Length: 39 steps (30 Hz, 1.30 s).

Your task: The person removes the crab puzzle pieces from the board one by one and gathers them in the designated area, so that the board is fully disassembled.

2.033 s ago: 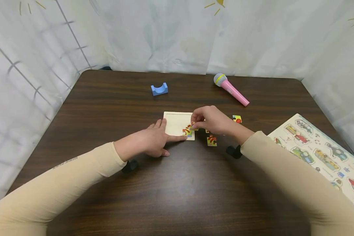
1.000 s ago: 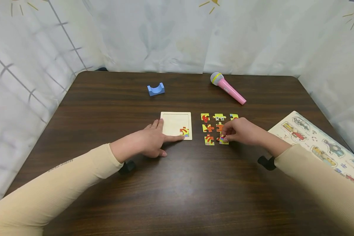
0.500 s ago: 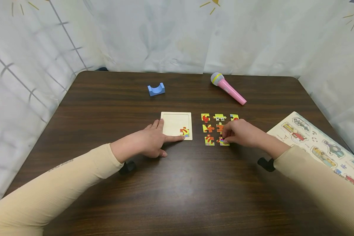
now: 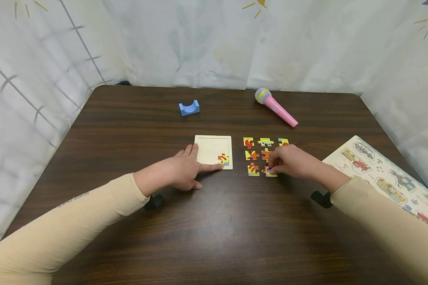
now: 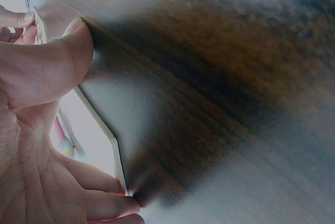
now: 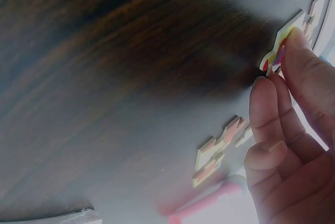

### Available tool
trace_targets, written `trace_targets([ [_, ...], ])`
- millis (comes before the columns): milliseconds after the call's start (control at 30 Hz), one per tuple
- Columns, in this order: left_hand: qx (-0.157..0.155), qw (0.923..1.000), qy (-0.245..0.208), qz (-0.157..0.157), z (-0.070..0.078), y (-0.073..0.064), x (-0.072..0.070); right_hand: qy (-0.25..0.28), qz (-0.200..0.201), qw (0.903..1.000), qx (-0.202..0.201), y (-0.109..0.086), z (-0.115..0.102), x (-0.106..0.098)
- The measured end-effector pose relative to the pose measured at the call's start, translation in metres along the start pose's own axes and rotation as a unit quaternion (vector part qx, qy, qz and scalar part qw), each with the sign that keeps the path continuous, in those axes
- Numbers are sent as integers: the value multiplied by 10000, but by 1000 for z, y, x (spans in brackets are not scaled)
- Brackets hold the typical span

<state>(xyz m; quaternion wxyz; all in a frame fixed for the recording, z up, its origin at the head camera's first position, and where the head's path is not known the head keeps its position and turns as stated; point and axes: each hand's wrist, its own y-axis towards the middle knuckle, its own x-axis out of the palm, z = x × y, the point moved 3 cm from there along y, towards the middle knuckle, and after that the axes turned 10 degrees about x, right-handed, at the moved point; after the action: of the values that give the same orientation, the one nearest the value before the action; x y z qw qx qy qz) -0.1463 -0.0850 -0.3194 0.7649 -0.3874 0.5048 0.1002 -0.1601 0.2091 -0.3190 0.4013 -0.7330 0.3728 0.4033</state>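
Observation:
In the head view a square wooden puzzle tray lies mid-table, with one printed piece in its near right corner. My left hand is spread at the tray's left side, one straight finger stretched along the near edge to that piece. The left wrist view shows its fingertips at a tray corner. Between thumb and fingers my right hand pinches a yellow puzzle piece, the near piece of the group's middle column. Several other loose pieces lie in rows between the hands.
A pink toy microphone lies behind the pieces. Farther left stands a blue cradle-shaped block. On the right, under the right forearm, is a board printed with vehicles. White curtains hang behind the table.
Two seconds ago my right hand was over the tray's near right corner with a piece. It has since moved right to the loose pieces and pinches one there. My left hand stays at the tray.

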Motion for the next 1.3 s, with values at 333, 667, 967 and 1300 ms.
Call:
trace_targets([
  [333, -59, 10000, -32, -13, 0, 0, -1, 28, 28, 10000, -1, -2, -2, -2],
  [667, -44, 10000, -22, -46, 0, 0, 0, 120, 468, 9982, -351, 6, -17, -9],
  [967, -11, 10000, -90, -29, 0, 0, 0, -74, 382, 9973, -624, 43, -63, 4],
  [1300, 51, 10000, -37, 13, 1, -2, -2, -400, 374, 9966, -612, 63, -88, 15],
])
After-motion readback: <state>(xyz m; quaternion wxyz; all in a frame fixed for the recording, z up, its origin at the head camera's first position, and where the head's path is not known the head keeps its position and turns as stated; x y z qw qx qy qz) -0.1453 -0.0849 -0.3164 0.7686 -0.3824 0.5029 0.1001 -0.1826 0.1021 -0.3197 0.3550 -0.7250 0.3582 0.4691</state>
